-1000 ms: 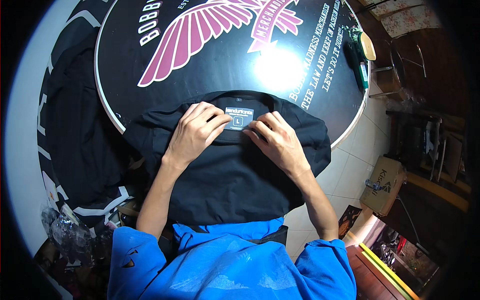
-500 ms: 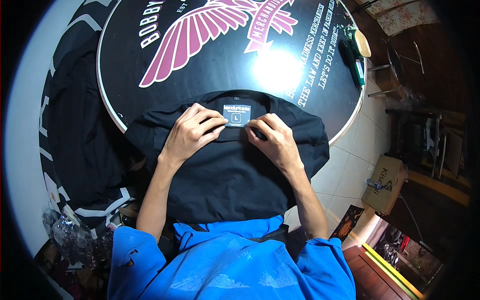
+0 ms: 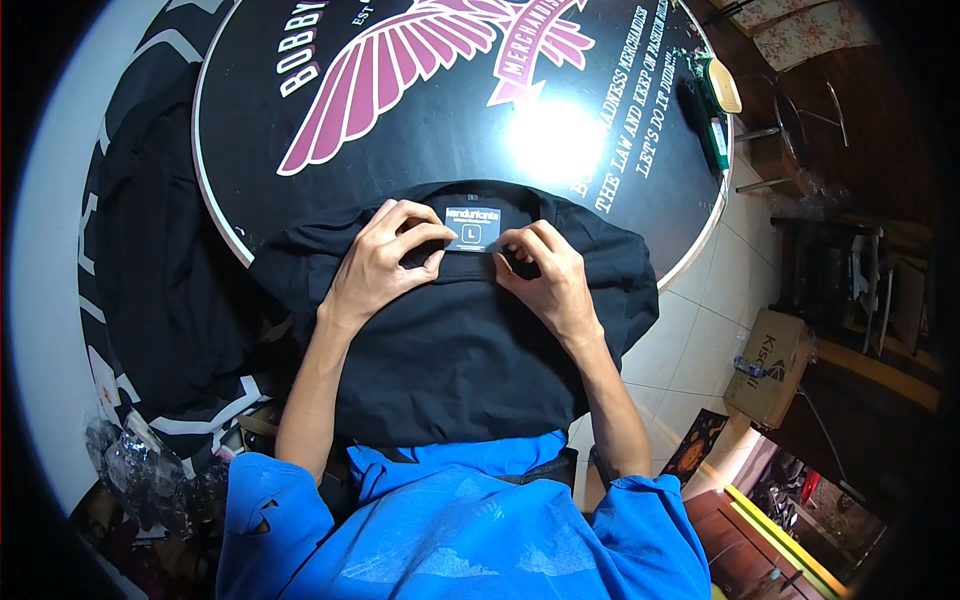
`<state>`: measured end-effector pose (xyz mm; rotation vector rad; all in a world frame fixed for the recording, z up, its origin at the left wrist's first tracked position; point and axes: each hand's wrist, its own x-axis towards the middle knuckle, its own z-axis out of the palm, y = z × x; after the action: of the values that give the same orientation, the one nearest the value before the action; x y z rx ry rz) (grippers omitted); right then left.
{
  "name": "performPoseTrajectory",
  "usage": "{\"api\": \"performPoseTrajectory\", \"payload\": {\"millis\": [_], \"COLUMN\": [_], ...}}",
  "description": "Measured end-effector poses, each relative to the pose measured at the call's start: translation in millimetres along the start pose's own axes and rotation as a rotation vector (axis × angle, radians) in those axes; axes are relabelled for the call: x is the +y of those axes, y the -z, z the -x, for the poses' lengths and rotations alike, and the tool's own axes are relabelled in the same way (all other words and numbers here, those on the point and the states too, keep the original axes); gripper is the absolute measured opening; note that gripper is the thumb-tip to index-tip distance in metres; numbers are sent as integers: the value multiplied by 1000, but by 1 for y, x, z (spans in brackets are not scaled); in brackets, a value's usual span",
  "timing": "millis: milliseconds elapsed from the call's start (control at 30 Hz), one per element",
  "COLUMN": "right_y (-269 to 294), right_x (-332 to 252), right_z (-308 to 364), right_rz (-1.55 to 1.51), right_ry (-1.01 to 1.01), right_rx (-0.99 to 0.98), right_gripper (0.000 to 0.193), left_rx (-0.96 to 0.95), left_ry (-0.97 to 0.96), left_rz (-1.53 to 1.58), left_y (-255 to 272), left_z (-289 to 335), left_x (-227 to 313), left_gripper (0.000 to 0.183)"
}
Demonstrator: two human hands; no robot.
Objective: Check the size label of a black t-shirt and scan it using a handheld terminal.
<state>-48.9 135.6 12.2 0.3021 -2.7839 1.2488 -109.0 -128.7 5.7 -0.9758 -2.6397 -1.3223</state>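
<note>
A black T-shirt [image 3: 460, 360] lies spread over the near edge of the round table and reaches down toward my lap. Inside its neckline is a square printed neck label [image 3: 473, 230], dark with a pale design. My left hand [image 3: 385, 262] rests at the label's left edge, index fingertip against it and thumb held apart below. At the right edge, my right hand [image 3: 548, 272] has its curled index finger beside the label and its thumb apart lower down. Both hands are open, with a gap between thumb and index finger.
The round black table [image 3: 400, 180] bears a pink wing design and white lettering. A green-handled brush [image 3: 715, 120] lies at its right rim. Black cloth [image 3: 165, 240] hangs at the left, above clear plastic bags [image 3: 150, 475]. A cardboard box [image 3: 768, 368] stands right, on the tiled floor.
The thumbs of both hands have moved away from the index fingers, widening the gaps beside the label. The shirt has stayed nearly where it was.
</note>
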Motion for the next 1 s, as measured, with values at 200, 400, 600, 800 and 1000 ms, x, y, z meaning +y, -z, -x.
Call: {"api": "performPoseTrajectory", "payload": {"millis": [200, 400, 600, 800, 1000], "right_y": [-3, 11, 6, 10, 11], "right_x": [1, -12, -5, 2, 13], "right_z": [0, -11, -33, -32, -28], "right_rz": [47, 11, -5, 58, 60], "right_ry": [39, 36, 201, 136, 182], "right_rx": [43, -5, -21, -105, -95], "right_gripper": [33, 42, 46, 69, 56], "left_rx": [40, -4, -18, -94, -69], "left_ry": [3, -21, -9, -4, -81], "left_rz": [-41, -27, 1, -139, -98], "left_y": [-5, 4, 3, 3, 3], "left_z": [6, -2, -21, -20, -19], "left_x": [-1, 4, 5, -11, -14], "left_gripper": [29, 36, 34, 59, 53]}}
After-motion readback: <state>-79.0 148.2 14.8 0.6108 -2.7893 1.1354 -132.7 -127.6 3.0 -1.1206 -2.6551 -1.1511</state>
